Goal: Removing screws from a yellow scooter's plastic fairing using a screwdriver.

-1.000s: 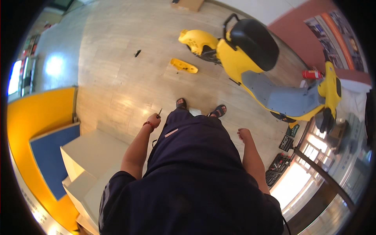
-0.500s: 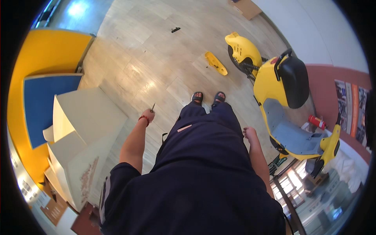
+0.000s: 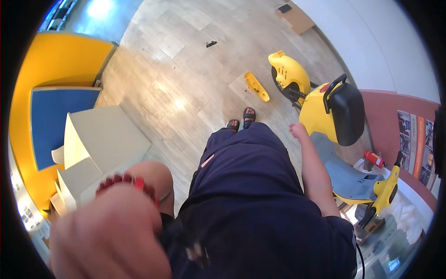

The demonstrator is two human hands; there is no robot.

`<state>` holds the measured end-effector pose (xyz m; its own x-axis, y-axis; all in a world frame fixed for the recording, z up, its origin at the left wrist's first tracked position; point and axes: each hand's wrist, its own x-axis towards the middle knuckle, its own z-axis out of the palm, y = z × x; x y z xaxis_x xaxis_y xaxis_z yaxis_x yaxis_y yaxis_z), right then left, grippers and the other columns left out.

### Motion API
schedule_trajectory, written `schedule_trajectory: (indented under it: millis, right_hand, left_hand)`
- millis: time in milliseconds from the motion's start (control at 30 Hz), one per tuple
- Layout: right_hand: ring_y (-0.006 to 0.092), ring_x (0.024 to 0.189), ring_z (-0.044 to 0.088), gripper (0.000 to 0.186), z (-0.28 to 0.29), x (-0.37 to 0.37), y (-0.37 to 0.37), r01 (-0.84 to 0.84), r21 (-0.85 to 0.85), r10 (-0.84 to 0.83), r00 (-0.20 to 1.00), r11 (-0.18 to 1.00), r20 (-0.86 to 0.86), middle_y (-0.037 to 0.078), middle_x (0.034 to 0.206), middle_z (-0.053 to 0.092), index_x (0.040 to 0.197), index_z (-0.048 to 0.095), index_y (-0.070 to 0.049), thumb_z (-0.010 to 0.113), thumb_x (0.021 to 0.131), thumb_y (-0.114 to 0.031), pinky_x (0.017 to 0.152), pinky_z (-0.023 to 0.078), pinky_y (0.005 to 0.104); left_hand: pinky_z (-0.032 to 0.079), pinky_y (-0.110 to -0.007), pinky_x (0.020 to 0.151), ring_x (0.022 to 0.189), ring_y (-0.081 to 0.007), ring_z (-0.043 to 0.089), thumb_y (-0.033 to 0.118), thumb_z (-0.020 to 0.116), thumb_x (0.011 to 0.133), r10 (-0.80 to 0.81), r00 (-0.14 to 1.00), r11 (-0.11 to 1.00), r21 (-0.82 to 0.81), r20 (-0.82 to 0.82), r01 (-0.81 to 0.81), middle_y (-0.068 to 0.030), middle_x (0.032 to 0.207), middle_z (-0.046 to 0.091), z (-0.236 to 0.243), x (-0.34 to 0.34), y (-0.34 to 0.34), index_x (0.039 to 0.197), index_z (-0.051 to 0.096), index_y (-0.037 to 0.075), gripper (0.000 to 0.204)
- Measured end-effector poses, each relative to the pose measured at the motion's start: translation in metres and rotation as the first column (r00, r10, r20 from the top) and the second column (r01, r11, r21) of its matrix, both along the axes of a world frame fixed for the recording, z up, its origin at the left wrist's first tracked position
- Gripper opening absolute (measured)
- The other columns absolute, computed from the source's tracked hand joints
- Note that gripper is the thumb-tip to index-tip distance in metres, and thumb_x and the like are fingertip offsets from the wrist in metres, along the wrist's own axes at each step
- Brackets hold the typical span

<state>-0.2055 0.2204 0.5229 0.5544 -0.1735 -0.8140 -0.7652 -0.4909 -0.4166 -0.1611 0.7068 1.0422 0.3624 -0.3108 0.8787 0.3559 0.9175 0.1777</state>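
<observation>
My left hand [image 3: 107, 232] is raised close to the camera, large and blurred, with a red bead bracelet [image 3: 127, 183] at the wrist. Whether it holds anything cannot be made out. My right hand [image 3: 296, 130] hangs at my side with nothing in it, just beside a yellow scooter [image 3: 316, 109] that has a black seat [image 3: 346, 111]. I stand in dark blue clothes, and my sandalled feet [image 3: 241, 118] rest on the pale wooden floor.
A loose yellow panel [image 3: 257, 86] lies on the floor ahead, next to the scooter's yellow end [image 3: 288, 69]. Beige steps [image 3: 97, 139] and a blue and yellow platform [image 3: 51, 116] stand on the left. A small black object [image 3: 211, 44] and a cardboard box [image 3: 295, 14] lie farther off.
My left hand has risen from beside my hip up toward the camera and now fills the lower left. The view has swung, shifting the scooter to the right.
</observation>
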Motion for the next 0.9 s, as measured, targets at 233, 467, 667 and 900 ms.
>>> schedule_trajectory:
  millis: [233, 467, 667, 900]
  right_hand:
    - [0.0146, 0.055, 0.054, 0.027, 0.018, 0.045, 0.009, 0.061, 0.09, -0.072, 0.99, 0.994, 0.122, 0.009, 0.077, 0.064, 0.101, 0.064, 0.0, 0.047, 0.082, -0.007, 0.047, 0.043, 0.0306]
    - [0.0173, 0.051, 0.049, 0.02, -0.043, -0.068, -0.036, 0.23, 0.01, -0.213, 0.915, 0.973, -0.343, 0.009, 0.07, 0.06, 0.093, 0.065, -0.002, 0.049, 0.089, -0.013, 0.043, 0.037, 0.033]
    - [0.0191, 0.052, 0.055, 0.014, -0.061, -0.113, -0.037, 0.413, -0.081, -0.406, 0.806, 0.907, -0.431, 0.009, 0.066, 0.062, 0.078, 0.064, -0.005, 0.06, 0.084, -0.016, 0.044, 0.042, 0.0369]
    - [0.0173, 0.053, 0.055, 0.019, -0.042, -0.008, 0.026, 0.415, 0.005, -0.41, 0.901, 0.91, -0.139, 0.008, 0.07, 0.064, 0.094, 0.066, -0.004, 0.053, 0.081, -0.008, 0.045, 0.043, 0.031]
  left_hand:
    - [0.049, -0.033, 0.06, 0.065, -0.0209, 0.059, 0.015, 0.05, 0.086, 0.347, 0.814, 0.79, 0.322, 0.466, -0.521, -0.0139, 0.077, 0.058, 0.015, 0.028, -0.06, 0.086, 0.057, 0.003, 0.014]
    - [0.046, -0.032, 0.057, 0.063, -0.0197, 0.057, 0.014, 0.05, 0.086, 0.333, 0.801, 0.765, 0.354, 0.499, -0.538, -0.0128, 0.075, 0.057, 0.007, 0.064, -0.073, 0.088, 0.057, 0.005, 0.012]
    - [0.044, -0.032, 0.055, 0.061, -0.0186, 0.055, 0.012, 0.049, 0.086, 0.338, 0.804, 0.782, 0.329, 0.49, -0.529, -0.0119, 0.074, 0.057, 0.012, 0.104, -0.058, 0.09, 0.057, 0.006, 0.011]
    - [0.041, -0.031, 0.052, 0.058, -0.0173, 0.053, 0.011, 0.049, 0.086, 0.311, 0.81, 0.822, 0.288, 0.497, -0.492, -0.0109, 0.072, 0.056, 0.025, 0.153, -0.007, 0.092, 0.058, 0.007, 0.011]
